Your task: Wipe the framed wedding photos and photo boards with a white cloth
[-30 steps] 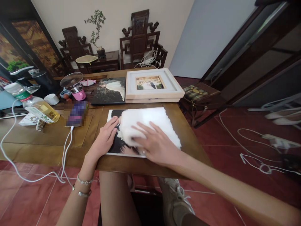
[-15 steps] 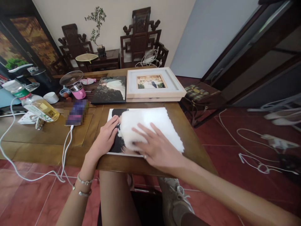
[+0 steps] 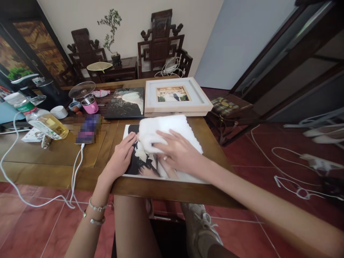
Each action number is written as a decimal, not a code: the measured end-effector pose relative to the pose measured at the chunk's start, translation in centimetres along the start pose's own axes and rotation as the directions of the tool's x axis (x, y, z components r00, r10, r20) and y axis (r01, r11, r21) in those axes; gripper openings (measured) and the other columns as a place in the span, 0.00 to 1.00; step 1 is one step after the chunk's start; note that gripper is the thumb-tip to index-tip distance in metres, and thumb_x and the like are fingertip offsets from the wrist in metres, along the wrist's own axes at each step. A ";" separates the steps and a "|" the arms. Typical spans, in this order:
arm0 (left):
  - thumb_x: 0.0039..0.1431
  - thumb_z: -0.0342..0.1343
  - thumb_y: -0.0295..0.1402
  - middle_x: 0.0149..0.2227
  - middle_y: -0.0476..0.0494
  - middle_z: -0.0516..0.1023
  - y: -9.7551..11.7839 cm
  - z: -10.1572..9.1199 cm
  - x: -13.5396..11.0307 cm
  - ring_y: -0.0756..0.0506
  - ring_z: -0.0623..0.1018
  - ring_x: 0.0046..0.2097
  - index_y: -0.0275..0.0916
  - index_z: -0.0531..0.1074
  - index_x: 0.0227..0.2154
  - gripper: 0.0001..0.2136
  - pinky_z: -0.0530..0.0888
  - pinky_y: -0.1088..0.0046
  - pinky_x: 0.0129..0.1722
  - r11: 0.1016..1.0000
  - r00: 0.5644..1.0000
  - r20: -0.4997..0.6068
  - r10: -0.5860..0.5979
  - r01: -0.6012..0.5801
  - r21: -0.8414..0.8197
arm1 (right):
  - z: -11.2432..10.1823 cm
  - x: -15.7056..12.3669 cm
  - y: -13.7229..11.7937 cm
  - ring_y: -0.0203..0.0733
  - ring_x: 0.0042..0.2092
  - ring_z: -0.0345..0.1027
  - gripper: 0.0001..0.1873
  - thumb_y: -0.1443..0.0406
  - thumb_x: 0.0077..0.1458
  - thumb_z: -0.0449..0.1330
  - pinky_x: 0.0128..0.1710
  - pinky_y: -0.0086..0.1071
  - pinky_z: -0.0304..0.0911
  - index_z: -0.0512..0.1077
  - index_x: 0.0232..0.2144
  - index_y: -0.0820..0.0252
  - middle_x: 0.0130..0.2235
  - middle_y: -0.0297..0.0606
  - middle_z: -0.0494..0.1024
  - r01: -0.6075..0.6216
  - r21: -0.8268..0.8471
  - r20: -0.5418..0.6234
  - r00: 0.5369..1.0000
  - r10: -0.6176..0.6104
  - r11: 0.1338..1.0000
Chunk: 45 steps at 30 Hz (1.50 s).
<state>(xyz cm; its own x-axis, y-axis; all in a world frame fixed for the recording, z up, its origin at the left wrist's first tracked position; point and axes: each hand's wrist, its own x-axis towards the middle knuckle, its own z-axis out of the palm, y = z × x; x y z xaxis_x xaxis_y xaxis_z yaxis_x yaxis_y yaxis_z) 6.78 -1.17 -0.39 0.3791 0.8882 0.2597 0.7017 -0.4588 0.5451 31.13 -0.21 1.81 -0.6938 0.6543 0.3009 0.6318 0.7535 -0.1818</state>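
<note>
A photo print (image 3: 130, 168) lies flat at the table's front edge, showing dark areas, a white garment and a hand. Its upper and right parts are covered by a fluffy white cloth (image 3: 163, 125) with a scalloped edge. My right hand (image 3: 176, 148) rests on the cloth, fingers spread over it and bent at its lower edge, gripping it against the photo. Flat on the photo's left margin is my left hand (image 3: 122, 152), its fingers stretched out and holding nothing. A bracelet (image 3: 97, 206) and a bangle hang on the left wrist.
Behind the photo are a light wooden picture frame (image 3: 177, 107) and a dark photo panel (image 3: 125, 104). To the left stand a pink mug (image 3: 90, 105), a blurred-out phone (image 3: 87, 129) on a white cable (image 3: 73, 172), a bottle (image 3: 47, 122) and a power strip (image 3: 32, 135).
My right hand has moved the white cloth up and away from me, uncovering more of the photo's lower part. My left hand has stayed in place.
</note>
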 end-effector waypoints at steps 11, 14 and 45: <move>0.68 0.40 0.32 0.66 0.35 0.61 -0.1 0.1 0.0 0.42 0.59 0.68 0.35 0.63 0.61 0.21 0.57 0.55 0.67 1.000 1.000 -0.022 0.011 -0.011 -0.015 | 0.2 2.2 -0.3 0.62 0.65 0.52 0.21 0.74 0.55 0.55 0.61 0.62 0.46 0.73 0.51 0.62 0.60 0.53 0.69 -0.091 -0.064 0.100 0.990 0.097 0.994; 0.68 0.40 0.32 0.66 0.35 0.62 -0.1 0.1 0.1 0.42 0.60 0.68 0.36 0.63 0.61 0.21 0.58 0.55 0.67 1.000 1.000 -0.019 0.008 -0.008 -0.012 | 0.0 -0.8 -3.7 0.63 0.65 0.53 0.23 0.72 0.52 0.58 0.61 0.63 0.48 0.74 0.51 0.57 0.62 0.51 0.67 -0.030 -0.028 0.096 0.995 0.033 0.999; 0.70 0.36 0.43 0.63 0.32 0.66 1.1 -0.3 -0.5 0.41 0.64 0.66 0.30 0.65 0.59 0.26 0.59 0.59 0.66 0.992 0.984 -0.178 -0.007 -0.016 -0.124 | -1.0 -3.1 -5.4 0.55 0.65 0.53 0.15 0.69 0.50 0.59 0.63 0.57 0.48 0.77 0.41 0.58 0.61 0.51 0.67 0.364 0.198 0.103 0.916 -0.389 0.910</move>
<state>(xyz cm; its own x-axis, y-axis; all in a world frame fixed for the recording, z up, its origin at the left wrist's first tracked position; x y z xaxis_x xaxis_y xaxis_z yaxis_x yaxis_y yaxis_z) 7.22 -2.12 0.34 0.2609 0.8814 0.3937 0.6155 -0.4661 0.6356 30.17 -6.38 2.83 -0.9162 0.3129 0.2502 0.2540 0.9366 -0.2413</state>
